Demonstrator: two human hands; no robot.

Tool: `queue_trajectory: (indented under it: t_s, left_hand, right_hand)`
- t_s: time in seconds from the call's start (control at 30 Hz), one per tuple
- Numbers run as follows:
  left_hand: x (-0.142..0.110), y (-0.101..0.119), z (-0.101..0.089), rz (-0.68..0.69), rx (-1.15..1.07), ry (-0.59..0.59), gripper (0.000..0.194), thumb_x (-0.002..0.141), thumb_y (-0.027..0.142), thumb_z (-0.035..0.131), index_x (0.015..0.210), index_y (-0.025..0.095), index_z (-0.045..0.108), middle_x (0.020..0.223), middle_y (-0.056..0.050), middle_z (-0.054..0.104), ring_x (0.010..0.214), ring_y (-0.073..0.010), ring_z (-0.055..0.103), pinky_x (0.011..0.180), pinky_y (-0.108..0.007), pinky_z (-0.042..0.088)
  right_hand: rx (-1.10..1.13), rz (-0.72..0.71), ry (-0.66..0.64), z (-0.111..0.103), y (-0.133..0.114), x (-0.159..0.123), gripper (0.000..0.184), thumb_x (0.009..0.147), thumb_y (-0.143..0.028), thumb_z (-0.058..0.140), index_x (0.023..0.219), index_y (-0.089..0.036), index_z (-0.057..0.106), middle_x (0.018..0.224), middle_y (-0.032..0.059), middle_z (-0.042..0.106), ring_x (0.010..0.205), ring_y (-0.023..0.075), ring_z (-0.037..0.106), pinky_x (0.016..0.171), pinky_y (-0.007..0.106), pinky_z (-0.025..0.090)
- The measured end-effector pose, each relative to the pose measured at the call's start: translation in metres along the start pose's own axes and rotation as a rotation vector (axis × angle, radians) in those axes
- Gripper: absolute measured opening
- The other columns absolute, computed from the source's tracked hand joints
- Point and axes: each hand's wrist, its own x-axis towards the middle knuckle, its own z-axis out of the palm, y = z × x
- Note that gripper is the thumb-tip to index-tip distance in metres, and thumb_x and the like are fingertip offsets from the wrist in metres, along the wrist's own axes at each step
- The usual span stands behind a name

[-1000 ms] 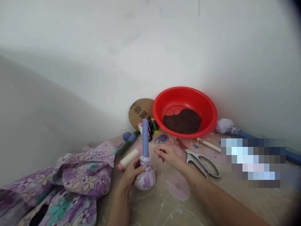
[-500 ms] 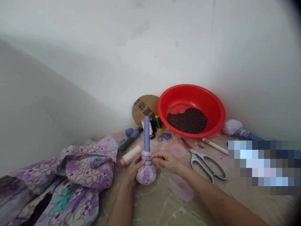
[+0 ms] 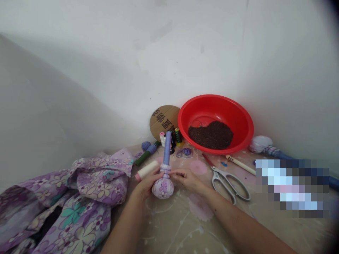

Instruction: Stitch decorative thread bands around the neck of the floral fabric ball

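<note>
The near side of the stained work surface [image 3: 169, 225] gives a hand the widest way in, below the left hand [image 3: 145, 185] and right hand [image 3: 185, 179]. To the left, the folded floral cloth [image 3: 87, 187] heaps against the left forearm. The cloth-wrapped bulb [image 3: 162, 187] and its upright blue stick stand between the hands, with the cream thread spool [image 3: 146, 170] just left of the stick. A narrow gap separates the right hand from the steel scissors [image 3: 227, 185]. Farther on, the thread cones [image 3: 174, 139] and red plastic basin [image 3: 239, 139] block the way to the white wall [image 3: 106, 70]. A blurred patch hides the far right.
</note>
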Motion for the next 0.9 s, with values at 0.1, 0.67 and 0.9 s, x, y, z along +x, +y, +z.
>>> queue_trajectory:
  t_s: [0.1, 0.67, 0.9]
  left_hand:
    - [0.003, -0.006, -0.005, 0.031, -0.014, -0.010, 0.033, 0.063, 0.026, 0.076, 0.092, 0.012, 0.066, 0.077, -0.007, 0.071, 0.068, -0.0144, 0.065, 0.065, -0.024, 0.048]
    - [0.002, -0.015, -0.005, 0.043, -0.053, 0.024, 0.033, 0.059, 0.033, 0.079, 0.079, 0.008, 0.067, 0.069, -0.010, 0.071, 0.059, -0.0172, 0.064, 0.060, -0.026, 0.048]
    - [0.001, -0.016, -0.004, 0.018, -0.090, 0.030, 0.035, 0.055, 0.032, 0.081, 0.075, 0.007, 0.067, 0.063, -0.009, 0.069, 0.055, -0.0152, 0.062, 0.056, -0.025, 0.047]
  right_hand:
    - [-0.013, -0.041, -0.006, -0.003, 0.004, 0.002, 0.031, 0.077, -0.035, 0.058, 0.099, -0.018, 0.072, 0.100, 0.0081, 0.072, 0.088, 0.0225, 0.066, 0.082, 0.039, 0.050]
    - [-0.063, -0.025, -0.099, -0.013, -0.003, 0.001, 0.039, 0.079, -0.046, 0.060, 0.105, -0.020, 0.070, 0.104, 0.0066, 0.071, 0.095, 0.0245, 0.067, 0.085, 0.039, 0.052]
    - [-0.134, -0.030, -0.090, -0.013, 0.000, -0.001, 0.035, 0.082, -0.044, 0.058, 0.106, -0.023, 0.070, 0.104, 0.0046, 0.071, 0.092, 0.0233, 0.068, 0.083, 0.037, 0.053]
